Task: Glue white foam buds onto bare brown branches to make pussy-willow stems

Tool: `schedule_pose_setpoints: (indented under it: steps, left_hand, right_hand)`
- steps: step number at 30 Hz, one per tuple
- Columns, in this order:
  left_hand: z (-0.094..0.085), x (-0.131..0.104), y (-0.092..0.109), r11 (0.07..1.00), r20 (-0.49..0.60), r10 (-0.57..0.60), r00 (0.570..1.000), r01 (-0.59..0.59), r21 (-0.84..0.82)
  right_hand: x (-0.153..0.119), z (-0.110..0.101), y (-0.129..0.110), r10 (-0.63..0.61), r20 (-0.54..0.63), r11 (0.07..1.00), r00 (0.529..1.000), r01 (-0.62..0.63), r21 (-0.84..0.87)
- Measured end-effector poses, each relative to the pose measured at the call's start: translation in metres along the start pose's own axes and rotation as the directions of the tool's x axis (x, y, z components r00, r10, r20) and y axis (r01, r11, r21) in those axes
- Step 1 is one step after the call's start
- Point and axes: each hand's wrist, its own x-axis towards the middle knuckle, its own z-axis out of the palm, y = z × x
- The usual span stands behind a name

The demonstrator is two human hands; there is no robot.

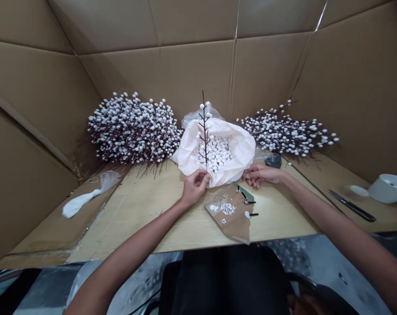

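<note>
Upright in front of the bag, a dark branch [204, 131] with a few white berries is pinched near its lower end by my left hand [194, 187]. The pale pink bag [243, 146] lies open at the middle, with many white balls [218, 154] inside. My right hand [259, 175] is at the bag's right lower edge, its fingers curled together; what they hold, if anything, is hidden. Below the bag lies a brown cardboard piece [234, 225] with white smears and several dark pins or sticks on it.
Bunches of white-berried branches lie at the left [135, 129] and right [283, 131]. A knife [352, 205] and a white tape roll [388, 189] are at the far right. A white pouch [82, 202] lies at the left. Cardboard walls [191, 70] enclose the table [135, 218].
</note>
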Motion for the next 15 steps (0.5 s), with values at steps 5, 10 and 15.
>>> schedule_pose_setpoints:
  steps: [5,10,15]
  left_hand:
    - [0.002,0.0,0.003,1.0,0.033,0.018,0.999,-0.017,-0.008]
    - [0.003,-0.001,0.007,0.999,0.092,0.047,0.995,-0.047,0.002]
    - [0.003,-0.002,0.009,0.999,0.117,0.034,0.993,-0.034,0.001]
  right_hand:
    - [-0.049,0.019,0.003,-0.018,-0.076,0.998,0.997,0.014,-0.061]
    - [-0.09,0.062,0.015,-0.155,-0.227,0.95,0.961,0.082,-0.302]
    - [-0.096,0.094,0.032,-0.306,-0.317,0.862,0.897,0.12,-0.493]
